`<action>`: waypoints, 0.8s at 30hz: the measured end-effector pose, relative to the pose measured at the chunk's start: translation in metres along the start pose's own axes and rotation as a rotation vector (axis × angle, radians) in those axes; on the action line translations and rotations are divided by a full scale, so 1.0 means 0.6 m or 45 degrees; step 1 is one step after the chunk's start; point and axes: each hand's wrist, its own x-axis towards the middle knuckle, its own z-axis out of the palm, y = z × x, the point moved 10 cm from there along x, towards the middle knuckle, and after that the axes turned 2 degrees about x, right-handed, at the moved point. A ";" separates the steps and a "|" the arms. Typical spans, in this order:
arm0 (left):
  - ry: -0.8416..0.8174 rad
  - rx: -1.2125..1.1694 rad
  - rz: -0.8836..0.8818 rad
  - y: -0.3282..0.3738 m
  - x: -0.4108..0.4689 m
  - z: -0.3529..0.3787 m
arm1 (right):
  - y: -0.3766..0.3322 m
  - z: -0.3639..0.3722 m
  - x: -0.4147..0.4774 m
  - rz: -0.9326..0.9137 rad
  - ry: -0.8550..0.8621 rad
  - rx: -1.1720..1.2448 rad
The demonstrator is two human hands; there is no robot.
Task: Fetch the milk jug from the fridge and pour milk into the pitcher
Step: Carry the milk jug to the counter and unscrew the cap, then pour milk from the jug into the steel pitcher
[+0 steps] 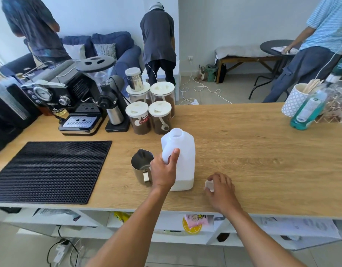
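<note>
With left hand (165, 170) wrapped round handle of uncapped translucent white plastic milk jug (180, 160) upright beside small steel pitcher (141, 165) on wooden counter (253, 151), right hand (220, 186) pinching white cap (209, 185): lift, tip slowly over pitcher.

A translucent white milk jug (182, 160) stands upright at the centre of the frame, uncapped, milk low in its base; just left, touching or nearly so, a steel pitcher (141, 164) stands upright.
</note>
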 end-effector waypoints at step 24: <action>0.037 0.077 -0.542 -0.170 -0.056 -0.095 | -0.285 0.001 -0.009 -0.080 0.125 0.916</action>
